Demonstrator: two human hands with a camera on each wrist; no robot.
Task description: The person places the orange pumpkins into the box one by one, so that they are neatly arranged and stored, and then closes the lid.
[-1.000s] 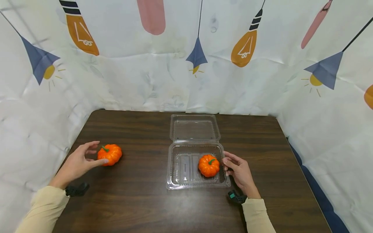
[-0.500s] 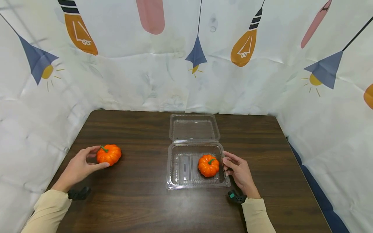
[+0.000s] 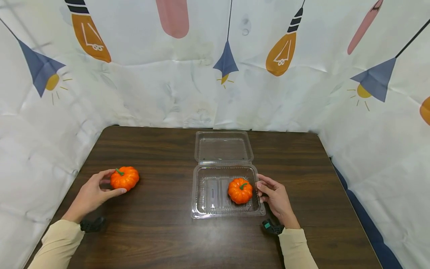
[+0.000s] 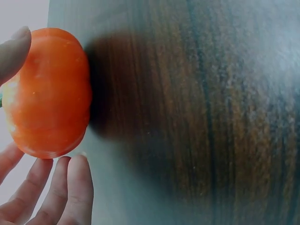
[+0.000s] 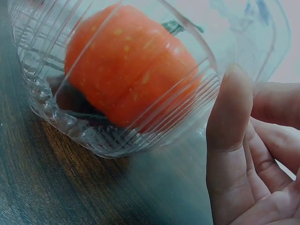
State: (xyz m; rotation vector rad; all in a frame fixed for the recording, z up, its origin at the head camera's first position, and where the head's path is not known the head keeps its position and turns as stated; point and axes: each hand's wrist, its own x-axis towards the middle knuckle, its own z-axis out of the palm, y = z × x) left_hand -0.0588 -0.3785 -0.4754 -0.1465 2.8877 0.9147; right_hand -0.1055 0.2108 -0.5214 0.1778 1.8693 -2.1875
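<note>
My left hand [image 3: 90,194] holds a small orange pumpkin [image 3: 124,178] with a green stem at the left of the table. In the left wrist view, the thumb lies on one side of this pumpkin [image 4: 51,98] and the fingertips meet the opposite side. On the right, my right hand [image 3: 277,196] pinches the right rim of a clear plastic clamshell container [image 3: 205,213]. A second orange pumpkin [image 3: 240,191] sits inside the container's base, toward its right side. The right wrist view shows it through the ribbed clear wall, with my thumb [image 5: 229,112] at the rim.
The container's lid [image 3: 223,147] lies folded back, away from me. A dark wood-grain table [image 3: 161,235] carries everything. White fabric [image 3: 161,93] printed with lamps and bulbs surrounds its back and sides. Dark blue material [image 3: 366,220] shows beyond the right edge.
My left fingers have drawn in from around the left pumpkin to contact with it. That pumpkin has barely shifted. My right hand stays at the container's rim.
</note>
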